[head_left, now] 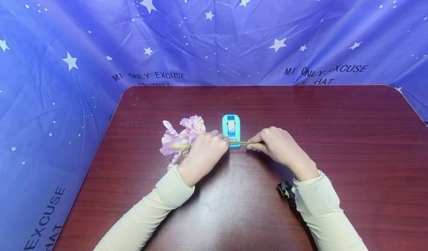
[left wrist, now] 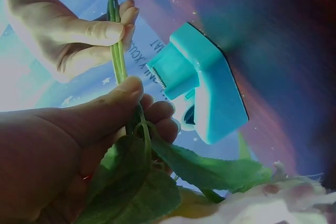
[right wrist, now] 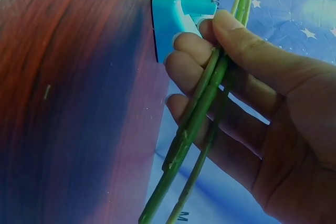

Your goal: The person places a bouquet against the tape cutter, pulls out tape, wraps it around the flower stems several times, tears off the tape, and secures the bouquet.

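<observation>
A small bunch of pinkish-lilac flowers (head_left: 180, 141) lies sideways across the two hands, blooms toward the left. My left hand (head_left: 207, 147) pinches the green stems between thumb and fingers, just below the leaves (left wrist: 205, 169). Farther down, my right hand (head_left: 279, 147) grips the same stems (right wrist: 197, 114) between thumb and fingertips. The cut ends stick out past the right palm in the right wrist view. Right behind the stems stands a turquoise tape dispenser (head_left: 237, 126), its toothed cutting edge (left wrist: 158, 77) facing the stems. Part of its near end is covered by the left hand.
The dark red wooden table (head_left: 334, 132) reaches back to a blue star-printed cloth (head_left: 214, 32) hanging behind and at the sides. A small black device (head_left: 285, 189) sits at the right cuff. Tiny specks lie on the tabletop.
</observation>
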`<move>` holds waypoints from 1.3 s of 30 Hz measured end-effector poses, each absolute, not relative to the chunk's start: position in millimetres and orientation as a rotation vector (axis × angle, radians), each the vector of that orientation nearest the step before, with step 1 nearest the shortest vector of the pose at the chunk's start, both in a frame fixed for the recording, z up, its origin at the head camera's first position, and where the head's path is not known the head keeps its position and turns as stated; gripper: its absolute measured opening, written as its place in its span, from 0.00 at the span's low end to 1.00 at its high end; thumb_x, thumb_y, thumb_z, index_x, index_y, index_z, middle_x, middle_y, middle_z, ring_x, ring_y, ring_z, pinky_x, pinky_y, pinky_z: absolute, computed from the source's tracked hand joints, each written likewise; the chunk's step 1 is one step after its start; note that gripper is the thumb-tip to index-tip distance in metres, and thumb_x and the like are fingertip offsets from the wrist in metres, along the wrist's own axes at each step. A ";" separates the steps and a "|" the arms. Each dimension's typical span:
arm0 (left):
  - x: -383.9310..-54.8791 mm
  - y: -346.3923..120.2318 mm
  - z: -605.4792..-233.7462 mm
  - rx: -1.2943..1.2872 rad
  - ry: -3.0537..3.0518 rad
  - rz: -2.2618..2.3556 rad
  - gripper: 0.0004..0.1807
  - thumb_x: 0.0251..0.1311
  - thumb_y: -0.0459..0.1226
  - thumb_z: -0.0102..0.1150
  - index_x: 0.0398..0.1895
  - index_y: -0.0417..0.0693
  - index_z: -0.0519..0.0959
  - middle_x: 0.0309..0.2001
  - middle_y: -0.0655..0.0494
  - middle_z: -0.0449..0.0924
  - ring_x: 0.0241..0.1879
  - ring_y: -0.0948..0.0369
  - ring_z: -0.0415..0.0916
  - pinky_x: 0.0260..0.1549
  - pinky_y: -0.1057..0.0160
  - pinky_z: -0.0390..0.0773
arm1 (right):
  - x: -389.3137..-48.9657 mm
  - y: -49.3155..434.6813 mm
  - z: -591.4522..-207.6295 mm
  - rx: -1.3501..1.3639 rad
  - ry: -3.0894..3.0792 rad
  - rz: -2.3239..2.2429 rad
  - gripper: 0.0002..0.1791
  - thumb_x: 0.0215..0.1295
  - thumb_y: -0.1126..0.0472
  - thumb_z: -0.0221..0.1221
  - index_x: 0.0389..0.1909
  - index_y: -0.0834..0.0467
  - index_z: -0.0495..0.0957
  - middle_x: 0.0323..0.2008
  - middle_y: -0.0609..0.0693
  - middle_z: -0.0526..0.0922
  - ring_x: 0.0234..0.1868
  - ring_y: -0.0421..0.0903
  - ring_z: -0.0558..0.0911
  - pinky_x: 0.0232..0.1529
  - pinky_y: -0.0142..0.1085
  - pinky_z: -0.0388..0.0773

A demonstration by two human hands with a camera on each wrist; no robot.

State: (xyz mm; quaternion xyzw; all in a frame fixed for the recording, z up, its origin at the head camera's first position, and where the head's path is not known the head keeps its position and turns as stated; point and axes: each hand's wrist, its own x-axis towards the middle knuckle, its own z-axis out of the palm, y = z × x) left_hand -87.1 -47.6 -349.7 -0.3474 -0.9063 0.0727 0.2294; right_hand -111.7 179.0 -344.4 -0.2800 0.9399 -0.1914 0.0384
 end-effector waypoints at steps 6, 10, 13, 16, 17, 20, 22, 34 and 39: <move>-87.1 -49.1 -352.9 -0.953 -2.504 0.215 0.10 0.54 0.29 0.64 0.22 0.54 0.82 0.20 0.61 0.79 0.23 0.61 0.76 0.18 0.65 0.73 | -111.5 177.6 -344.3 -0.873 2.869 -0.578 0.04 0.62 0.54 0.66 0.35 0.46 0.90 0.22 0.36 0.83 0.22 0.35 0.75 0.27 0.43 0.76; -87.0 -49.5 -355.1 -0.960 -2.500 0.230 0.10 0.54 0.30 0.64 0.21 0.55 0.82 0.19 0.61 0.79 0.23 0.62 0.76 0.17 0.65 0.73 | -111.4 176.3 -345.7 -0.875 2.861 -0.569 0.05 0.62 0.54 0.66 0.35 0.45 0.90 0.20 0.36 0.81 0.22 0.35 0.74 0.26 0.43 0.76; -87.2 -49.3 -356.1 -0.964 -2.501 0.235 0.10 0.54 0.30 0.63 0.20 0.55 0.82 0.19 0.61 0.79 0.22 0.62 0.76 0.17 0.65 0.72 | -112.4 175.7 -347.4 -0.865 2.867 -0.556 0.04 0.62 0.54 0.67 0.35 0.45 0.90 0.21 0.35 0.82 0.22 0.37 0.75 0.26 0.44 0.76; -87.6 -49.5 -356.9 -0.967 -2.507 0.238 0.10 0.55 0.30 0.63 0.20 0.55 0.82 0.19 0.61 0.79 0.22 0.62 0.76 0.17 0.64 0.72 | -113.1 174.6 -349.1 -0.862 2.879 -0.542 0.03 0.61 0.54 0.67 0.33 0.44 0.89 0.23 0.36 0.83 0.23 0.38 0.77 0.26 0.45 0.76; -87.8 -49.6 -357.0 -0.966 -2.510 0.239 0.11 0.55 0.30 0.63 0.20 0.55 0.82 0.19 0.61 0.79 0.22 0.62 0.76 0.17 0.64 0.73 | -113.3 174.1 -349.4 -0.859 2.883 -0.538 0.03 0.61 0.55 0.67 0.32 0.44 0.89 0.23 0.36 0.83 0.23 0.39 0.77 0.26 0.45 0.76; -88.7 -50.2 -357.7 -0.967 -2.520 0.225 0.10 0.55 0.30 0.63 0.20 0.55 0.82 0.19 0.61 0.79 0.22 0.61 0.76 0.17 0.63 0.73 | -113.0 172.8 -350.1 -0.861 2.893 -0.533 0.03 0.61 0.55 0.67 0.32 0.43 0.89 0.25 0.36 0.84 0.24 0.40 0.79 0.26 0.46 0.76; -89.5 -50.5 -358.3 -0.970 -2.522 0.209 0.10 0.55 0.30 0.63 0.20 0.54 0.82 0.19 0.61 0.79 0.22 0.61 0.76 0.17 0.63 0.73 | -113.0 172.7 -350.6 -0.858 2.904 -0.531 0.03 0.61 0.55 0.67 0.32 0.43 0.89 0.25 0.36 0.85 0.24 0.40 0.80 0.26 0.46 0.76; -91.6 -51.3 -364.3 -0.981 -2.543 0.167 0.10 0.53 0.30 0.64 0.19 0.55 0.82 0.19 0.61 0.80 0.23 0.60 0.77 0.18 0.62 0.74 | -113.5 173.2 -356.0 -0.862 2.919 -0.525 0.04 0.60 0.56 0.68 0.28 0.42 0.88 0.24 0.36 0.84 0.24 0.40 0.79 0.27 0.45 0.76; -91.1 -51.4 -366.3 -0.969 -2.539 0.174 0.12 0.52 0.29 0.64 0.18 0.57 0.82 0.18 0.61 0.79 0.22 0.61 0.76 0.17 0.62 0.74 | -113.4 173.8 -357.9 -0.856 2.914 -0.514 0.05 0.60 0.56 0.68 0.26 0.42 0.87 0.23 0.36 0.83 0.23 0.40 0.79 0.26 0.45 0.76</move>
